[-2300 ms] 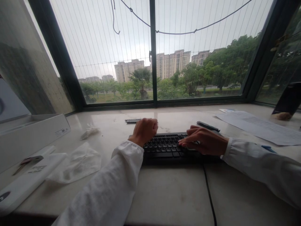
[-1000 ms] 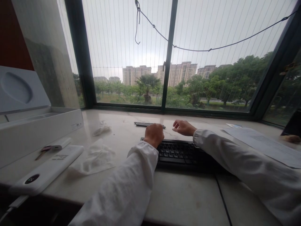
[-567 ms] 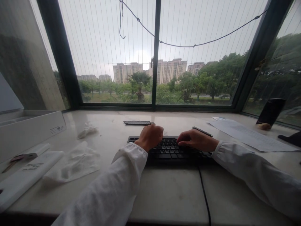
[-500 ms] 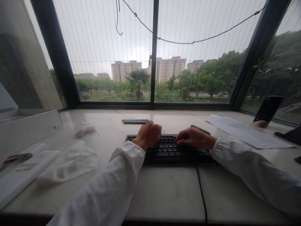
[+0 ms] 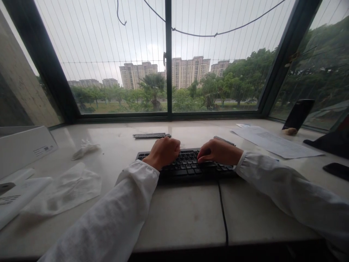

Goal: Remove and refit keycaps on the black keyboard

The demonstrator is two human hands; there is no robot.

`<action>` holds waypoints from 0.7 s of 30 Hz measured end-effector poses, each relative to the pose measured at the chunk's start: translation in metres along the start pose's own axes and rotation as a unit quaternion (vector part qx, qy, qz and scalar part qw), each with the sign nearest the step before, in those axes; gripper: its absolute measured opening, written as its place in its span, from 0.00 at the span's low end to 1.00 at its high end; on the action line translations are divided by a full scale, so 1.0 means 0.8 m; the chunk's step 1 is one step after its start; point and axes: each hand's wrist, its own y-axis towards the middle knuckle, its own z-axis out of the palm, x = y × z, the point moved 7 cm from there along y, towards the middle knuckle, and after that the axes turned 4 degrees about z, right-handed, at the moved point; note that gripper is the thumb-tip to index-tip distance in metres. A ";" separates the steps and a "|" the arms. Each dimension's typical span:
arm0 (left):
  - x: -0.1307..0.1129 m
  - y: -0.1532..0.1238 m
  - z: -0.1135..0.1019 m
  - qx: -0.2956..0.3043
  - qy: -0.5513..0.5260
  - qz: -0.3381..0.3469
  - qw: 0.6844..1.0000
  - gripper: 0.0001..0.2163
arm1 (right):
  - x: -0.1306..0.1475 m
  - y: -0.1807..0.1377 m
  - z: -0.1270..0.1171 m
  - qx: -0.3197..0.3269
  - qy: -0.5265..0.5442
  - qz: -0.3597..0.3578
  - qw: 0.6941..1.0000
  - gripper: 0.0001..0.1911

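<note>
Black keyboard lying flat on the pale counter.
Keyboard: long and low, rows of dark keys up; its long sides run roughly along the front edge of the counter, well in from that edge and short of the back one; left back corner bare, right end partly hidden; a thin black cord runs from its near side to the front edge.

One bare left hand and one bare right hand show, in two white fabric sleeves. There is one black rectangular keyboard with one thin black cable. Crumpled thin white pieces number two; groups of slim dark strips, two; large white printed sheets, one; white rectangular boxes, one.
</note>
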 end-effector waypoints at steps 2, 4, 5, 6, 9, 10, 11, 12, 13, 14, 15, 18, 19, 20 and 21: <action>0.001 0.000 0.000 -0.001 0.006 -0.003 1.000 0.14 | 0.010 -0.001 -0.003 -0.008 -0.025 -0.015 1.000 0.12; 0.002 0.000 0.000 -0.003 0.011 -0.004 1.000 0.14 | 0.018 -0.002 -0.003 -0.008 -0.034 -0.033 0.999 0.10; 0.002 0.000 -0.001 -0.005 0.013 -0.004 1.000 0.14 | 0.020 -0.002 -0.003 -0.008 -0.034 -0.039 0.999 0.10; 0.002 0.000 -0.001 -0.008 0.015 -0.002 1.000 0.15 | 0.021 -0.002 -0.003 -0.009 -0.033 -0.043 0.999 0.10; 0.002 0.001 -0.004 -0.015 0.016 0.001 1.000 0.15 | 0.016 -0.002 -0.007 -0.020 -0.019 -0.037 0.999 0.13; 0.003 0.001 -0.005 -0.016 0.016 0.001 1.000 0.15 | 0.013 -0.002 -0.007 -0.016 -0.007 -0.030 0.999 0.15; 0.003 0.001 -0.005 -0.016 0.014 -0.001 1.000 0.15 | 0.009 -0.001 -0.007 -0.009 0.009 -0.023 1.000 0.16; 0.004 0.001 -0.005 -0.015 0.013 -0.003 1.000 0.15 | 0.005 0.000 -0.006 -0.001 0.024 -0.016 1.000 0.17; 0.005 0.001 -0.006 -0.013 0.011 -0.005 1.000 0.15 | 0.002 0.000 -0.005 0.006 0.036 -0.010 0.999 0.17; 0.005 0.001 -0.006 -0.012 0.010 -0.007 1.000 0.15 | -0.001 0.001 -0.004 0.008 0.042 -0.005 0.999 0.17; 0.006 0.001 -0.005 -0.010 0.010 -0.008 1.000 0.15 | -0.004 0.001 -0.004 0.004 0.043 -0.002 0.999 0.17; 0.006 0.002 -0.005 -0.011 0.011 -0.003 1.000 0.15 | -0.010 0.004 0.000 -0.007 0.047 0.005 0.999 0.17; 0.006 0.002 -0.005 -0.013 0.011 -0.002 1.000 0.15 | -0.012 0.004 0.002 -0.006 0.056 0.006 0.998 0.18; 0.006 0.002 -0.005 -0.015 0.010 -0.001 1.000 0.15 | -0.013 0.005 0.004 -0.005 0.065 0.005 0.998 0.18; 0.007 0.001 -0.005 -0.016 0.010 0.000 1.000 0.15 | -0.014 0.005 0.005 -0.003 0.075 0.004 0.997 0.19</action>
